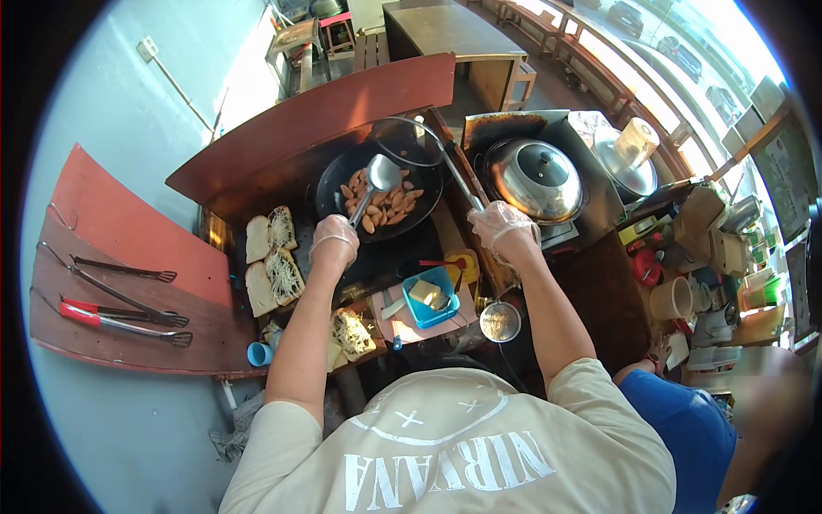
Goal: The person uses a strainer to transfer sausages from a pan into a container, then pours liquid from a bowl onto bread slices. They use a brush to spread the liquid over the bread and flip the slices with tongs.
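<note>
My left hand (334, 241), in a clear plastic glove, is closed around the handle of a metal ladle (384, 174). The ladle's head is over a dark wok (326, 195) holding many browned, elongated food pieces (396, 206). My right hand (503, 230), gloved the same way, grips the handle of a long-handled strainer (461, 176). Its round head is above the wok's far side; the mesh is hard to make out. Left of the wok lie bread slices (262, 285), some topped with pale shreds (283, 272).
A domed lid (538, 177) covers a pan on the right. Near my body are a blue container (437, 319) with a yellow block, and a small metal pan (500, 322). Tongs (124, 322) hang at left. A person in a blue sleeve (681, 428) is at right.
</note>
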Tool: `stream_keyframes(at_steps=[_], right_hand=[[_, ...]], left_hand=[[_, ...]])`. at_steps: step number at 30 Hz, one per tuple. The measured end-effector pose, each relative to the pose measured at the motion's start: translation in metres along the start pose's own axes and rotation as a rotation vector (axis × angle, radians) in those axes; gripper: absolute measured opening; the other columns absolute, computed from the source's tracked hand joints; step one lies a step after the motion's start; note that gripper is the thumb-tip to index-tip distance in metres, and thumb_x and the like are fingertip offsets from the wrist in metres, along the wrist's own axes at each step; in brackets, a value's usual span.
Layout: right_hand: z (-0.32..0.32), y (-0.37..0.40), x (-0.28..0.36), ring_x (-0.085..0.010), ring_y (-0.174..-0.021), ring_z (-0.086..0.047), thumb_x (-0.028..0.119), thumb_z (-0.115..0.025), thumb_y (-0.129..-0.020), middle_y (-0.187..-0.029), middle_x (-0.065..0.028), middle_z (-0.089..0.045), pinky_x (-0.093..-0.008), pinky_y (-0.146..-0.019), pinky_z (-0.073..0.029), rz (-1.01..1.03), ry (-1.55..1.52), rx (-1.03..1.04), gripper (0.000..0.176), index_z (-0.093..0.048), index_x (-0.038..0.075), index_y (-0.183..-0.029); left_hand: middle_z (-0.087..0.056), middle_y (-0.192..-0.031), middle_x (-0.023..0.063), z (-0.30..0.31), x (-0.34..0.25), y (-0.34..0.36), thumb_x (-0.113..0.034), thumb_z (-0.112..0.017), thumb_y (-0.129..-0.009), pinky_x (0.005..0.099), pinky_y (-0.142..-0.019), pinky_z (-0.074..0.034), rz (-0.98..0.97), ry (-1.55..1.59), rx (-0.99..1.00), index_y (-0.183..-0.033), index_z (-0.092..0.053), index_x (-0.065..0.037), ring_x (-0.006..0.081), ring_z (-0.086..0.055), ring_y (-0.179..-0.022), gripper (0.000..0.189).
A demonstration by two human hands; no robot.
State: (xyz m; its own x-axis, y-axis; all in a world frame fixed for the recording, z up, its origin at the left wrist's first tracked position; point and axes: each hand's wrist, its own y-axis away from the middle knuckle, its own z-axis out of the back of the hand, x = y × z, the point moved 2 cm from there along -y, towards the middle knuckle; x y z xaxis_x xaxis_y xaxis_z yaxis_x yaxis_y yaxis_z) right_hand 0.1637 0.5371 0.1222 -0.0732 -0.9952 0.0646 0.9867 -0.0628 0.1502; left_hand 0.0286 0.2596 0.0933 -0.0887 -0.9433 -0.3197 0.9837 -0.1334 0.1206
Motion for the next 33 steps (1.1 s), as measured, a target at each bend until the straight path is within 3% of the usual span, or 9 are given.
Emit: stream_keyframes(at_steps=[2,9,11,12,15,21,27,29,33], right_hand=[[-0.001,-0.006,-0.001,-0.0336,-0.095,-0.071,0.017,-0.059,-0.092,-0.100,-0.0161,-0.072,-0.0423,-0.078,-0.059,-0.019,0.025,0.028,0.021,-0.070,0.008,-0.107],[-0.003,-0.014,-0.002,-0.0343,-0.094,-0.071,0.019,-0.057,-0.093,-0.101,-0.0158,-0.072,-0.0435,-0.077,-0.059,0.024,0.046,0.006,0.021,-0.069,0.008,-0.106],[-0.009,-0.018,-0.004,-0.0349,-0.093,-0.071,0.020,-0.056,-0.094,-0.101,-0.0157,-0.071,-0.0445,-0.077,-0.059,-0.032,-0.013,-0.013,0.022,-0.069,0.008,-0.107],[-0.010,-0.018,-0.003,-0.0349,-0.093,-0.071,0.020,-0.056,-0.094,-0.101,-0.0157,-0.071,-0.0445,-0.077,-0.059,-0.031,-0.013,-0.013,0.022,-0.069,0.008,-0.107],[-0.011,-0.019,-0.002,-0.0349,-0.094,-0.071,0.020,-0.054,-0.095,-0.101,-0.0159,-0.071,-0.0451,-0.077,-0.059,-0.026,0.010,-0.046,0.023,-0.070,0.009,-0.107],[-0.010,-0.020,0.002,-0.0348,-0.099,-0.070,0.019,-0.054,-0.095,-0.104,-0.0167,-0.070,-0.0449,-0.079,-0.059,-0.052,-0.008,-0.012,0.023,-0.071,0.010,-0.107],[-0.012,-0.025,0.005,-0.0352,-0.101,-0.070,0.017,-0.053,-0.095,-0.107,-0.0164,-0.071,-0.0444,-0.080,-0.059,-0.093,-0.039,0.056,0.025,-0.071,0.009,-0.111],[-0.012,-0.024,0.008,-0.0355,-0.101,-0.070,0.017,-0.053,-0.095,-0.108,-0.0168,-0.071,-0.0454,-0.080,-0.060,-0.076,-0.012,0.101,0.025,-0.071,0.009,-0.110],[-0.022,-0.023,0.007,-0.0361,-0.103,-0.069,0.014,-0.055,-0.094,-0.110,-0.0168,-0.070,-0.0468,-0.079,-0.060,-0.051,-0.012,0.123,0.025,-0.071,0.008,-0.112]], left_hand=[[-0.069,-0.102,0.0231,-0.001,-0.007,0.006,-0.013,-0.061,-0.086,0.0467,-0.085,-0.054,-0.003,-0.024,0.017,-0.096,-0.074,-0.007,0.0401,-0.066,-0.099,0.017],[-0.071,-0.102,0.0219,0.000,-0.021,-0.015,-0.014,-0.064,-0.087,0.0443,-0.087,-0.055,0.050,0.000,-0.026,-0.096,-0.073,-0.003,0.0381,-0.067,-0.103,0.017],[-0.071,-0.100,0.0220,-0.030,-0.013,-0.046,-0.016,-0.065,-0.087,0.0447,-0.087,-0.055,-0.085,0.066,-0.092,-0.096,-0.074,-0.004,0.0377,-0.068,-0.102,0.017],[-0.070,-0.102,0.0221,-0.031,-0.017,-0.046,-0.025,-0.070,-0.086,0.0453,-0.085,-0.055,-0.041,0.097,-0.100,-0.097,-0.074,-0.004,0.0401,-0.068,-0.098,0.024],[-0.070,-0.104,0.0220,-0.017,-0.030,-0.027,-0.029,-0.072,-0.085,0.0443,-0.086,-0.055,0.006,0.050,-0.034,-0.099,-0.074,-0.005,0.0394,-0.068,-0.100,0.028],[-0.070,-0.106,0.0200,0.001,-0.018,-0.027,-0.018,-0.065,-0.087,0.0439,-0.085,-0.056,0.096,0.012,-0.053,-0.099,-0.074,-0.006,0.0381,-0.067,-0.102,0.020],[-0.071,-0.100,0.0207,0.011,-0.019,-0.021,-0.018,-0.065,-0.086,0.0452,-0.083,-0.056,-0.025,-0.086,-0.084,-0.097,-0.073,-0.006,0.0389,-0.068,-0.098,0.018],[-0.071,-0.103,0.0209,0.026,-0.004,-0.021,-0.010,-0.064,-0.086,0.0437,-0.085,-0.057,-0.016,-0.217,-0.031,-0.100,-0.073,-0.004,0.0363,-0.069,-0.101,0.017],[-0.071,-0.096,0.0243,0.035,0.044,-0.022,-0.010,-0.060,-0.087,0.0462,-0.081,-0.057,-0.143,-0.277,-0.291,-0.092,-0.074,-0.002,0.0382,-0.070,-0.091,0.016]])
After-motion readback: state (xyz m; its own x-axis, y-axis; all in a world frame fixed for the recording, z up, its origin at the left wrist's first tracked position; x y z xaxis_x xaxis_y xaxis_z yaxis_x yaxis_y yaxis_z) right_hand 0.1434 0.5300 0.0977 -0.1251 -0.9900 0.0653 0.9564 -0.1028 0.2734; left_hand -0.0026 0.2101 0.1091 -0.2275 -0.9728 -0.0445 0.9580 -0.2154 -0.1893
